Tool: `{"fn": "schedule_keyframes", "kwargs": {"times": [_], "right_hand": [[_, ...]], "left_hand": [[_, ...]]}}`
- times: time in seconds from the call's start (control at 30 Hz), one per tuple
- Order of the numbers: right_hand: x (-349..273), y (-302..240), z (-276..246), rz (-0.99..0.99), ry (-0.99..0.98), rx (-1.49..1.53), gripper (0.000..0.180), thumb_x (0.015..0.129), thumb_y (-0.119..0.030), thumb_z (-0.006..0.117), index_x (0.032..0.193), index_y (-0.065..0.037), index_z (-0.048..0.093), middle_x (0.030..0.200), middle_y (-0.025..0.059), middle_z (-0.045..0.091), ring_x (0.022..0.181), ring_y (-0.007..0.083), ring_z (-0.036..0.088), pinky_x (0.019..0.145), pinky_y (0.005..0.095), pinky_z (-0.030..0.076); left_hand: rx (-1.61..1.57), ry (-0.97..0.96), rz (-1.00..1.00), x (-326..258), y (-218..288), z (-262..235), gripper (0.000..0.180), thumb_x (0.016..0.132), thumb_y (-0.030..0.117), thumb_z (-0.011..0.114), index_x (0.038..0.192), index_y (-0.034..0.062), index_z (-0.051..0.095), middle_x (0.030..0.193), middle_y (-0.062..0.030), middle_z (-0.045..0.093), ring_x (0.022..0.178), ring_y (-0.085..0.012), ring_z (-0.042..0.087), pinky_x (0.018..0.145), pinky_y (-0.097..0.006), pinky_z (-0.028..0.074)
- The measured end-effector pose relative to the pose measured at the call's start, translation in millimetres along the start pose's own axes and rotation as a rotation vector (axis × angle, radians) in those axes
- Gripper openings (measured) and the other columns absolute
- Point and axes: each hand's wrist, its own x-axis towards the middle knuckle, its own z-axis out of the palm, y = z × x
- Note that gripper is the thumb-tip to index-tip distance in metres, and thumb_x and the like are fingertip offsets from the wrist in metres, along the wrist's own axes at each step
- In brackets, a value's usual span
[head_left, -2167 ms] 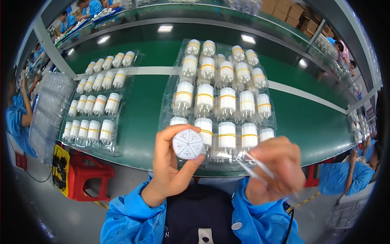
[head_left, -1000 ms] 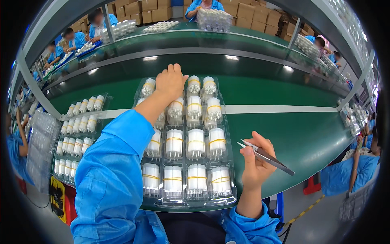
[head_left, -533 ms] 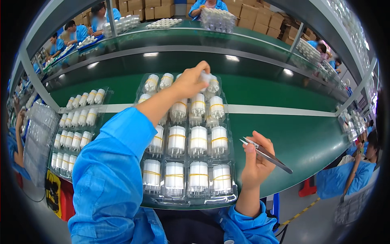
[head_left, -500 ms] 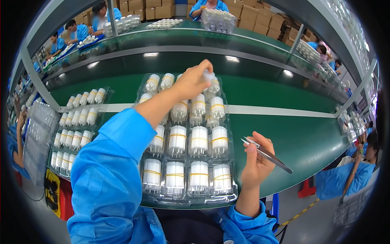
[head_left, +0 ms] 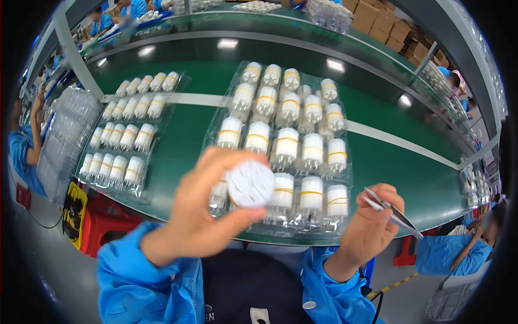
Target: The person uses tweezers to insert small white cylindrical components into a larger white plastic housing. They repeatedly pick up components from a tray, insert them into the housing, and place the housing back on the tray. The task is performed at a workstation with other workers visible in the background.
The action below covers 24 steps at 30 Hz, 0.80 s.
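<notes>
My left hand (head_left: 197, 216) is closed round a white cylinder (head_left: 251, 184), held up near me above the front of a clear plastic tray (head_left: 302, 231). The cylinder's round white end, with small dark marks, faces up toward me; its sides are mostly hidden by my fingers. Standing in the tray are rows of similar white cylinders (head_left: 287, 143) with yellow bands and metal pins at their lower ends. A gap shows in the far row. To the right of the tray, my right hand (head_left: 369, 232) grips metal tweezers (head_left: 403, 220), their tips pointing left.
Another tray of smaller-looking banded cylinders (head_left: 127, 135) lies to the left on the green worktop (head_left: 189, 135). Stacked clear trays (head_left: 70, 140) stand at the far left. Metal frame posts (head_left: 75, 51) rise at the sides. Co-workers in blue sit beyond and beside the bench.
My left hand has come back from the tray's far row toward me, bringing the cylinder. The view has shifted, and my right hand still holds the tweezers.
</notes>
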Motion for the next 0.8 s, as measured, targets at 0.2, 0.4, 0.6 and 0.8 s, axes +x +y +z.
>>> {"fn": "schedule_keyframes", "kwargs": {"times": [0.2,0.4,0.6,0.8], "right_hand": [[-17.5,-33.5,41.4,0.106,-0.286,0.059,0.027,0.085,-0.017,0.073,0.101,0.002,0.063,0.091,0.0182,0.066,0.076,0.0235,0.065,0.067,0.0302,0.054],[-22.9,-28.8,55.6,0.192,-0.54,0.007,0.027,0.073,0.001,0.078,0.098,0.001,0.07,0.096,0.0154,0.07,0.083,0.027,0.069,0.069,0.032,0.055],[-21.0,-19.3,63.4,0.179,-0.582,-0.068,0.022,0.074,0.0,0.077,0.095,0.002,0.07,0.092,0.0144,0.071,0.078,0.0266,0.069,0.066,0.031,0.054],[-16.4,-18.6,63.8,0.171,-0.629,-0.111,0.02,0.074,0.0,0.077,0.093,0.002,0.07,0.09,0.0143,0.071,0.077,0.0261,0.069,0.065,0.0309,0.054]], "left_hand": [[0.115,0.174,0.134,-32.1,-21.1,45.7,0.056,0.073,-0.004,0.071,0.127,-0.0035,0.053,0.114,-0.0209,0.053,0.1,-0.0321,0.057,0.083,-0.035,0.048],[0.037,0.192,0.14,-36.1,-30.8,45.7,0.06,0.07,-0.006,0.069,0.128,-0.0028,0.052,0.114,-0.0209,0.052,0.099,-0.0327,0.056,0.083,-0.035,0.048],[0.023,0.18,0.068,-40.9,-34.9,39.5,0.065,0.066,-0.009,0.069,0.128,-0.0026,0.053,0.114,-0.0203,0.051,0.1,-0.032,0.055,0.084,-0.036,0.048],[0.056,0.167,0.099,-38.6,-36.6,36.4,0.064,0.066,-0.01,0.069,0.128,-0.0027,0.053,0.114,-0.0201,0.051,0.1,-0.032,0.056,0.084,-0.036,0.048]]}}
